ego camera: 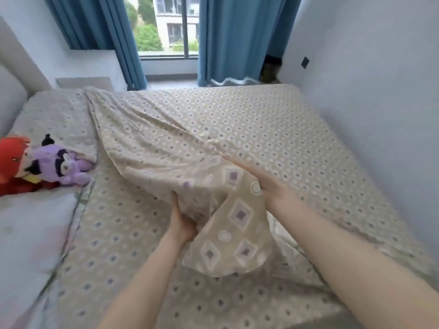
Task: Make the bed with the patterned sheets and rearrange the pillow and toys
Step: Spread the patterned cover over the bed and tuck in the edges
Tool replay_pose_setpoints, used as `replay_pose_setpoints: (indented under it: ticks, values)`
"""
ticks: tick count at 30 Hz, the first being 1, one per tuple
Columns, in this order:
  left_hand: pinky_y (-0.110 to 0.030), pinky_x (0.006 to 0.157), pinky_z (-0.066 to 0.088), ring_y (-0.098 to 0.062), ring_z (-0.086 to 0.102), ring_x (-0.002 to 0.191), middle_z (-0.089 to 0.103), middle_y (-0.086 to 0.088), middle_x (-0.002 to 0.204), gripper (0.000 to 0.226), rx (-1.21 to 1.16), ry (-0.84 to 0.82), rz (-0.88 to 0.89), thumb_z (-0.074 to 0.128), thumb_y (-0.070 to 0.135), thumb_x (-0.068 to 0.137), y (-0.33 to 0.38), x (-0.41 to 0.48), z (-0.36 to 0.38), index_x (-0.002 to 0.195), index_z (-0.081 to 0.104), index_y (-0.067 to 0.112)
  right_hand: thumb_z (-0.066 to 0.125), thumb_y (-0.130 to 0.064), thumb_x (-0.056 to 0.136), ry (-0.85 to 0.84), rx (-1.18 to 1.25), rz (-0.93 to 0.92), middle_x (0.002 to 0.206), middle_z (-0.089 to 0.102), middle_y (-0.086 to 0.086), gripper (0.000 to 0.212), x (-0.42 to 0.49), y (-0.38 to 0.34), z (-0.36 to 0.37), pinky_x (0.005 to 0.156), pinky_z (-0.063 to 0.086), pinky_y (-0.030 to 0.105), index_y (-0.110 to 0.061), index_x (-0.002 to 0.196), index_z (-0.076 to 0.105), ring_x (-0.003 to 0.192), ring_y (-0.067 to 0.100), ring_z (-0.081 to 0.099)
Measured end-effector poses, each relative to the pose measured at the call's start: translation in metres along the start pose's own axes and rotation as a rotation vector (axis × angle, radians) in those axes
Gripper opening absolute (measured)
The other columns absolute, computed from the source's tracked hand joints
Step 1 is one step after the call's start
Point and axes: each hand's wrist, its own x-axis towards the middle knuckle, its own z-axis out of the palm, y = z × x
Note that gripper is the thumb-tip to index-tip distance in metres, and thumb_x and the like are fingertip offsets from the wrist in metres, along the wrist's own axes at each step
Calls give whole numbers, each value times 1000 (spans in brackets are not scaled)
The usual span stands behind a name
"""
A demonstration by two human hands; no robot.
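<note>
A beige patterned top sheet [166,143] lies across the bed, bunched into folds that run toward me. My left hand [181,222] grips the sheet's lifted near corner from below. My right hand [256,176] lies flat, fingers straight, on top of the same sheet beside the fold. Under it a matching patterned sheet [114,252] covers the mattress. At the left, a purple plush toy [63,165] and a red plush toy [11,162] lie together near a patterned pillow [54,117]. A pale pillow [28,233] lies closer to me.
A padded headboard [11,74] rises at the left. A grey wall [380,115] runs close along the bed's right side. Blue curtains [228,39] frame a window beyond the bed's far edge.
</note>
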Motion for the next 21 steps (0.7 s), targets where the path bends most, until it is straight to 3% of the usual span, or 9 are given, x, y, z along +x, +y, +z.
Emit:
replay_pose_setpoints:
  ticks: [1,3,5,9,12,15,18,20,21]
  values:
    - [-53,98,43,-35,55,120,60,-16,128,96,-6,19,-12,47,87,65,5,-2,0,127,54,14,67,-18,76,33,20,-63,118,51,22,67,-3,7,3,95,39,26,-21,139,45,108,31,51]
    - [-54,98,44,-37,56,119,59,-17,128,93,-4,29,-60,53,83,67,11,-9,2,127,54,13,44,-13,94,202,48,-176,83,55,17,27,-4,17,4,73,44,21,-17,101,70,78,20,57]
    - [-53,95,47,-37,58,116,60,-18,128,84,45,18,-138,60,74,72,14,-22,3,128,56,11,34,-18,101,324,32,-229,57,49,8,47,-4,26,0,55,43,21,-15,70,69,54,14,51]
    - [-38,77,58,-27,69,98,69,-15,110,54,223,102,-156,75,34,75,35,-47,-5,118,63,4,49,-41,94,402,95,-223,48,54,2,48,1,32,-2,50,50,23,-15,56,64,45,14,55]
    - [-23,52,54,-15,71,71,73,-8,87,34,376,91,-163,67,22,83,61,-68,-4,111,64,4,56,-42,92,557,94,-204,65,65,6,35,13,30,-7,67,54,32,-11,77,67,60,19,63]
    - [-22,51,54,-11,70,69,73,-4,89,30,711,184,-192,66,24,85,80,-90,0,111,69,9,58,-39,93,647,-11,-78,67,63,2,32,27,41,-10,68,50,30,-14,75,66,63,16,60]
    - [-20,51,54,-10,69,67,72,-3,87,29,844,232,-181,63,23,89,97,-107,3,114,67,9,52,-32,97,741,-226,49,68,60,3,29,39,63,-9,61,42,27,-12,80,61,62,16,55]
    - [-22,55,55,-12,68,73,70,-7,95,31,869,225,-181,61,22,91,106,-116,4,118,64,7,51,-16,95,821,-346,49,81,62,8,21,48,76,-5,56,43,28,-7,113,57,63,18,55]
    - [-24,60,55,-14,67,79,68,-9,101,32,886,216,-185,59,21,92,111,-120,4,120,62,6,50,-8,92,849,-415,40,96,60,13,40,54,82,-4,56,44,27,-9,132,46,66,20,55]
